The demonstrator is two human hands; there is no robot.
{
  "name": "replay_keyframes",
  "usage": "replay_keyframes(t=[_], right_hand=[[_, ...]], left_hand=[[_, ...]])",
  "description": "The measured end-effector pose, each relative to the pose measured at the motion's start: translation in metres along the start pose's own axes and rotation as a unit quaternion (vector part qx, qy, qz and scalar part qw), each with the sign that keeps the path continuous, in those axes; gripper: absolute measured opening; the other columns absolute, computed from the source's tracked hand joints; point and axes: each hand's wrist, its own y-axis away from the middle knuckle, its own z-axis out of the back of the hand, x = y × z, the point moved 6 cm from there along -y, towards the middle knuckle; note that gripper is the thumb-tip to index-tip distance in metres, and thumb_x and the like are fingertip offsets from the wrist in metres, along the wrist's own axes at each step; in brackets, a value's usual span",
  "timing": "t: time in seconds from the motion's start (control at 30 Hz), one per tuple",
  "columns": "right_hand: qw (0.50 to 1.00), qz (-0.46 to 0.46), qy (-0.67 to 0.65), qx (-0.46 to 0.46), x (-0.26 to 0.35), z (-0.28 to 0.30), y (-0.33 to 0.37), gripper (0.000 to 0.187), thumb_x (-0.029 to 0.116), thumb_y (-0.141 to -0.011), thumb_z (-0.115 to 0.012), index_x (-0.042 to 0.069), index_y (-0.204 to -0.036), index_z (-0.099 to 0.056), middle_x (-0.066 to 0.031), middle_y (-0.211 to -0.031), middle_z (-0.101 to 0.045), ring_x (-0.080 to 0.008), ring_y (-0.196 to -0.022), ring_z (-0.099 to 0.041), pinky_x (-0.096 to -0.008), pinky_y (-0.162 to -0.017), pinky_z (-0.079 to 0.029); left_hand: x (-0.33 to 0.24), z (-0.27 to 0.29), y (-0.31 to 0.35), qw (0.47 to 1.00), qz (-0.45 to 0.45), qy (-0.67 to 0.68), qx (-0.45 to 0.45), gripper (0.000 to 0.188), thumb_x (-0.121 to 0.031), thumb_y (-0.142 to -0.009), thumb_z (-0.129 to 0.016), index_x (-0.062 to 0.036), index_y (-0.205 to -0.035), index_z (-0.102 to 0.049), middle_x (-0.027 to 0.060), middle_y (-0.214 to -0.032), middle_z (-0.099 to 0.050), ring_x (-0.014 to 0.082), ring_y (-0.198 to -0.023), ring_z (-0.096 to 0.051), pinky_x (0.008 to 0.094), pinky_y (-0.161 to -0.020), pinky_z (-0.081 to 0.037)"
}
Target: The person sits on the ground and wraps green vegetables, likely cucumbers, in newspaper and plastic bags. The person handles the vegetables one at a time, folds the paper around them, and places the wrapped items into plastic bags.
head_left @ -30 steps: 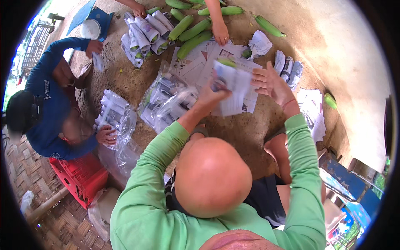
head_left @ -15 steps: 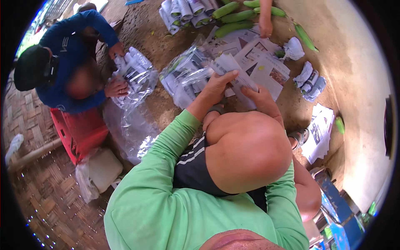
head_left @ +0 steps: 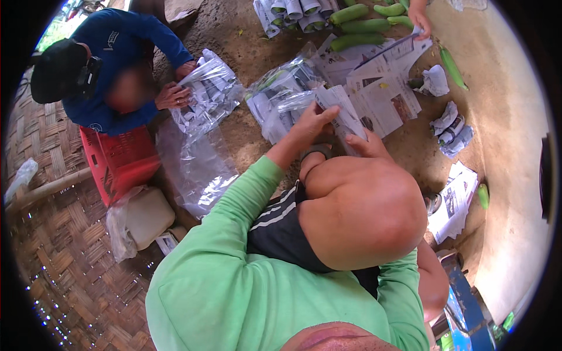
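Above my bent knee, both hands grip a newspaper roll, a long white printed bundle. My left hand is closed on its left side, thumb lying across the paper. At its lower right end, my right hand closes on it, thumb on top. Whether a vegetable lies inside is hidden. Just left of the roll lies a clear plastic bag with newspaper-wrapped bundles. Beyond it, flat newspaper sheets spread over the ground.
At far left a co-worker in a blue shirt handles another clear bag of wrapped bundles. At upper right another person's hand holds a sheet. Long green vegetables and wrapped rolls lie at the back. A red crate stands left.
The scene has shifted rightward in the picture. The other person's hand at upper right has lifted a newspaper sheet by its edge. My hands still hold the roll, now turned slightly.
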Motion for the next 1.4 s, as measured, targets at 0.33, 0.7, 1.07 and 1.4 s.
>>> replay_keyframes(t=[0.33,0.7,1.07,1.4], right_hand=[[0.967,-0.055,0.247,-0.003,-0.015,-0.026,0.008,0.050,0.033,-0.090,-0.075,0.006,-0.132,-0.064,-0.0119,-0.111,-0.072,-0.0221,-0.103,-0.067,-0.0406,-0.093,-0.049],[0.929,0.128,0.345,-0.051,-0.043,-0.082,-0.089,0.061,0.027,-0.082,-0.079,0.004,-0.133,-0.057,-0.0177,-0.116,-0.067,-0.0316,-0.107,-0.067,-0.0425,-0.090,-0.052],[0.633,0.307,0.705,-0.090,-0.070,-0.124,-0.114,0.058,0.018,-0.087,-0.064,0.004,-0.142,-0.055,-0.0106,-0.141,-0.051,-0.0283,-0.102,-0.062,-0.0390,-0.072,-0.055],[0.698,0.169,0.636,-0.281,-0.101,0.065,-0.043,0.043,0.016,-0.092,-0.057,0.007,-0.134,-0.059,-0.0145,-0.148,-0.050,-0.0376,-0.124,-0.056,-0.0532,-0.087,-0.053]], left_hand=[[0.010,0.148,0.012,0.735,-0.201,-0.566,-0.314,0.046,-0.015,-0.084,-0.076,-0.0053,-0.127,-0.063,0.0178,-0.114,-0.072,0.0416,-0.109,-0.067,0.0511,-0.101,-0.047],[-0.001,0.135,0.033,0.741,-0.316,-0.501,-0.317,0.037,-0.003,-0.083,-0.064,-0.0069,-0.120,-0.066,0.0175,-0.111,-0.070,0.0412,-0.102,-0.066,0.0469,-0.089,-0.053],[0.009,0.151,0.013,0.719,-0.266,-0.568,-0.298,0.024,-0.004,-0.079,-0.074,-0.0009,-0.103,-0.069,0.0205,-0.115,-0.063,0.0391,-0.111,-0.061,0.0461,-0.096,-0.050],[-0.011,0.119,0.015,0.696,-0.250,-0.627,-0.243,0.049,-0.026,-0.085,-0.081,0.0023,-0.122,-0.066,0.0257,-0.135,-0.057,0.0425,-0.124,-0.057,0.0478,-0.105,-0.046]])
